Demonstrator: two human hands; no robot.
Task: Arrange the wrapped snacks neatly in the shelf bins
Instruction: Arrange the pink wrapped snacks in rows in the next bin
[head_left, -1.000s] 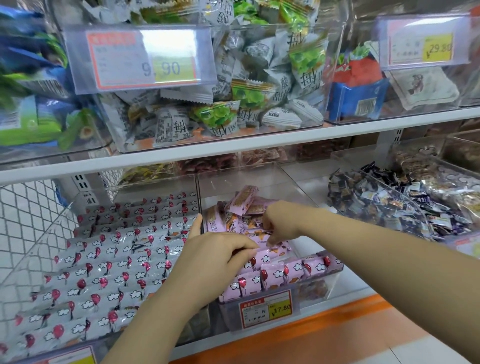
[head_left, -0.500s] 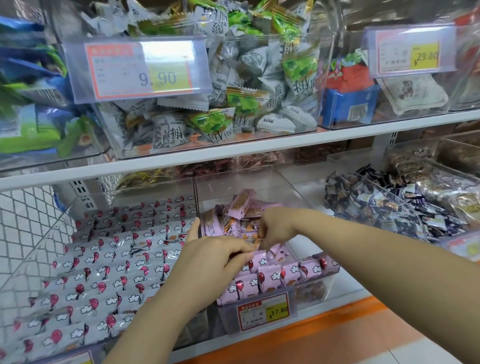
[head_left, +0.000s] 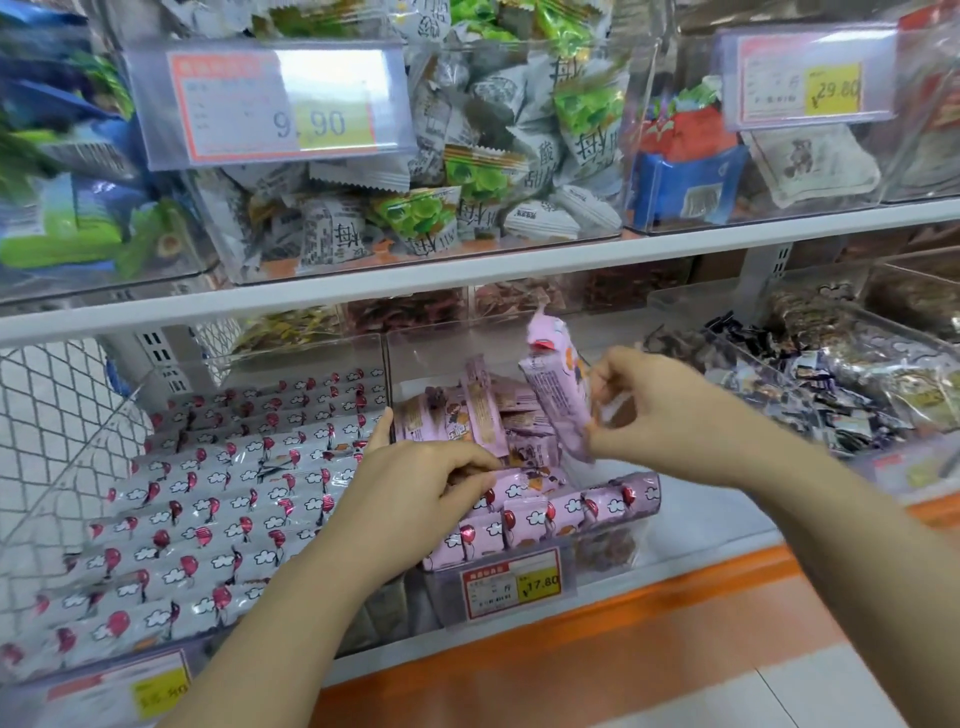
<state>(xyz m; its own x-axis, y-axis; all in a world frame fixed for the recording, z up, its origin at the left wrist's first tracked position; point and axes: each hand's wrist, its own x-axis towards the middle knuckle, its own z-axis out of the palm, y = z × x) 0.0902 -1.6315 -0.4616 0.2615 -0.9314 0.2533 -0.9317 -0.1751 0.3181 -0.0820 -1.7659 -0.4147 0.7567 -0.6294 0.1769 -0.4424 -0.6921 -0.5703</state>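
Clear plastic bin (head_left: 691, 525): right hand (head_left: 670, 410) pinches glossy pink packet (head_left: 558, 400), left hand (head_left: 415, 493) grips stacked packets (head_left: 467, 415).

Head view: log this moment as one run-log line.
right hand: pinches pink pack above bin | left hand: holds packs in bin | stage: arranging

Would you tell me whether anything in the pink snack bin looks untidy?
Yes: behind the neat front row, the pink packs at the back lie jumbled and tilted; the right hand holds one pack above them.
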